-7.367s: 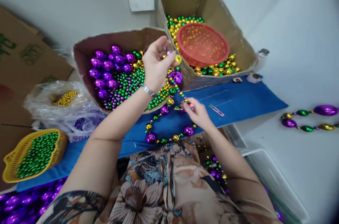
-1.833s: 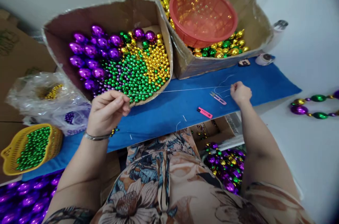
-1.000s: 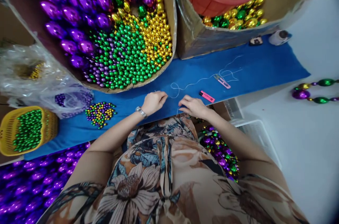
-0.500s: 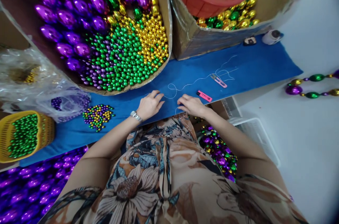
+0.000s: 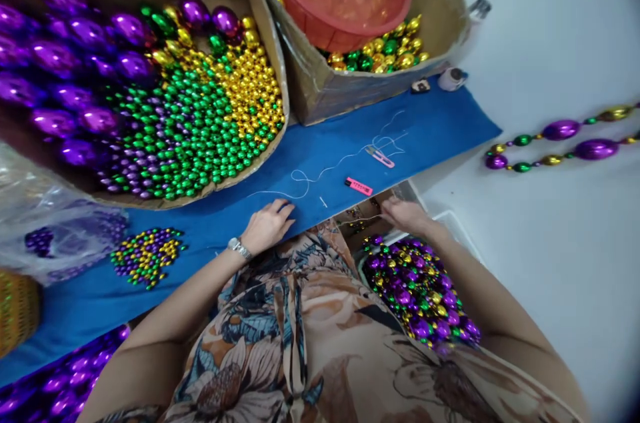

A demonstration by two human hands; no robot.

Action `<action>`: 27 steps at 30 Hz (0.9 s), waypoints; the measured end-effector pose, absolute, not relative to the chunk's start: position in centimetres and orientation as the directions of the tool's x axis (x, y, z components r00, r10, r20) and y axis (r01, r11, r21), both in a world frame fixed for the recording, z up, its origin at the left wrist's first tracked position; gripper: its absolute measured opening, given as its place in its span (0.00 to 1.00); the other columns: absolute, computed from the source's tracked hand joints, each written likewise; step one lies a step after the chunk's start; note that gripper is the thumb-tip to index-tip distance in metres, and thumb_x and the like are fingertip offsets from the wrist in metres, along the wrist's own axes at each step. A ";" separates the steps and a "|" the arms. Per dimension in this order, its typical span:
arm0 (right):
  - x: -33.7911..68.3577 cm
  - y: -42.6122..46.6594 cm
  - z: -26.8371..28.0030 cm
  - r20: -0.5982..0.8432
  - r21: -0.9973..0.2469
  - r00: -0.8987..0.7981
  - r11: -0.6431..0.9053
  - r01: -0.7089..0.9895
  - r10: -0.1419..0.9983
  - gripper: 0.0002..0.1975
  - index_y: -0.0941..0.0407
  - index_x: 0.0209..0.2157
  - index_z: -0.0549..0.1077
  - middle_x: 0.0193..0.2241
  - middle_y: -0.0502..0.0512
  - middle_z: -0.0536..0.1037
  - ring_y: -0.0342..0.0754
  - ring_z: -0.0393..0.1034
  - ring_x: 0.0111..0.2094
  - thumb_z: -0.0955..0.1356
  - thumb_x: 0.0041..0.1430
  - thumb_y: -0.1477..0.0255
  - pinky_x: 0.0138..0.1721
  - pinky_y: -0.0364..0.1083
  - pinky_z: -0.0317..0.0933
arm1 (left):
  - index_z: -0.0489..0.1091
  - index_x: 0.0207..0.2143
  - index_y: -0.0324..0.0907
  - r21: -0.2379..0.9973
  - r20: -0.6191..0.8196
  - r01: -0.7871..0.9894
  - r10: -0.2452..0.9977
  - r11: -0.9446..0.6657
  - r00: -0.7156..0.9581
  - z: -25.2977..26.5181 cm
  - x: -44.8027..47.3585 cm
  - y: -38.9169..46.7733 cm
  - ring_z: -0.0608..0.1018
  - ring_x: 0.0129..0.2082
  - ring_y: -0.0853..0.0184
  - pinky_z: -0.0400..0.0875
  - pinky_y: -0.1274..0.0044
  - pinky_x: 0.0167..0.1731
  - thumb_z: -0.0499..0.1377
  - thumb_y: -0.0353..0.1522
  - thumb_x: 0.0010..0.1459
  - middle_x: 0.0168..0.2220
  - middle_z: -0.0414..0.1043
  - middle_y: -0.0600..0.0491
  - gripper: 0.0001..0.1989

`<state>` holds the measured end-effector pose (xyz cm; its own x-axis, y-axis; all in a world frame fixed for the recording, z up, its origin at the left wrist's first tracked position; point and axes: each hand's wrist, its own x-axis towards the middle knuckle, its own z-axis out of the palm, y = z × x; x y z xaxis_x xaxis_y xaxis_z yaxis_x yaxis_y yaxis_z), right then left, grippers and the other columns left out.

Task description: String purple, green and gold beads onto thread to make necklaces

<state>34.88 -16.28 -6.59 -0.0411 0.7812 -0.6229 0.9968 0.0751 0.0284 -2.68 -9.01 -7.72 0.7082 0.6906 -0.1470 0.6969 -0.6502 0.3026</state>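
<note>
My left hand (image 5: 270, 226) lies on the front part of the blue cloth (image 5: 210, 223), its fingers apart and slightly bent, with nothing visible in them. Beyond the table edge, my right hand (image 5: 407, 215) is closed in a pinch on a thin thread (image 5: 363, 218) that stretches leftward from it. Another pale thread (image 5: 327, 170) curls across the cloth, from above my left hand to the pink thread snips (image 5: 383, 156). Between the hands is a short white sliver (image 5: 323, 202). A pink lighter-like stick (image 5: 359, 186) with a black end lies nearby.
A cardboard box (image 5: 284, 76) of purple, green and gold beads stands at left. A second box (image 5: 320, 100) holds a red basket (image 5: 340, 30). Loose small beads (image 5: 147, 253) form a pile. Finished strands (image 5: 420, 290) fill a container below. A bead necklace (image 5: 563, 130) hangs at right.
My right hand has moved right and off the table edge, drawing the thread with it. My left hand stays on the cloth, lower. The view has shifted right.
</note>
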 end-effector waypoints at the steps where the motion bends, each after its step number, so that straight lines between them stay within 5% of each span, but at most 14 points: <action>1: 36.4 -16.6 -6.5 -0.631 0.092 0.047 0.015 0.996 0.775 0.13 0.56 0.44 0.71 0.45 0.64 0.74 0.51 0.72 0.39 0.61 0.66 0.66 0.35 0.46 0.60 | 0.66 0.55 0.43 0.301 -0.145 0.693 0.687 -0.655 0.712 -7.7 -2.6 -8.9 0.77 0.48 0.58 0.77 0.69 0.43 0.51 0.37 0.66 0.57 0.66 0.43 0.18; 4: 39.5 -15.8 -6.0 -0.550 0.143 0.175 -0.114 0.983 0.817 0.16 0.55 0.49 0.70 0.46 0.64 0.75 0.52 0.73 0.39 0.60 0.65 0.64 0.34 0.46 0.60 | 0.66 0.56 0.43 0.294 -0.145 0.690 0.682 -0.662 0.717 -7.3 -2.3 -8.9 0.78 0.47 0.57 0.78 0.69 0.39 0.50 0.37 0.66 0.59 0.65 0.43 0.19; 8: 41.2 -11.1 -5.8 -0.250 0.062 0.290 -0.284 0.957 0.924 0.17 0.52 0.50 0.69 0.44 0.58 0.77 0.50 0.72 0.40 0.57 0.67 0.61 0.36 0.44 0.59 | 0.66 0.56 0.44 0.298 -0.134 0.676 0.672 -0.674 0.728 -6.7 -2.1 -8.9 0.79 0.47 0.59 0.78 0.71 0.39 0.49 0.38 0.66 0.57 0.68 0.44 0.19; 12: 42.3 -5.8 -6.9 -0.127 0.213 0.368 -0.337 0.917 0.921 0.20 0.56 0.54 0.67 0.46 0.63 0.75 0.50 0.69 0.41 0.54 0.68 0.68 0.34 0.45 0.57 | 0.66 0.56 0.45 0.285 -0.134 0.672 0.666 -0.684 0.734 -6.7 -2.3 -9.2 0.79 0.44 0.60 0.78 0.73 0.37 0.49 0.38 0.67 0.50 0.73 0.45 0.19; 22: 43.6 -0.7 -8.1 -0.261 0.331 0.021 0.069 0.941 0.965 0.17 0.63 0.43 0.73 0.44 0.68 0.74 0.52 0.64 0.45 0.55 0.65 0.78 0.42 0.49 0.50 | 0.67 0.55 0.42 0.282 -0.125 0.685 0.682 -0.672 0.720 -7.4 -2.9 -9.9 0.79 0.44 0.61 0.77 0.72 0.40 0.49 0.38 0.67 0.47 0.74 0.46 0.18; 27: 44.4 -0.9 -6.5 -0.275 0.371 0.005 0.102 0.923 0.961 0.14 0.61 0.42 0.74 0.42 0.65 0.76 0.50 0.67 0.44 0.58 0.65 0.77 0.40 0.48 0.50 | 0.67 0.54 0.41 0.282 -0.125 0.679 0.675 -0.678 0.727 -7.2 -2.6 -9.8 0.79 0.43 0.60 0.76 0.72 0.38 0.49 0.38 0.68 0.46 0.74 0.47 0.18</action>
<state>44.36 -0.89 -6.54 0.0046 0.9614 -0.2751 0.9232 0.1017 0.3707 -2.64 -9.81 -7.22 0.7267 0.6754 -0.1254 0.6788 -0.6780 0.2821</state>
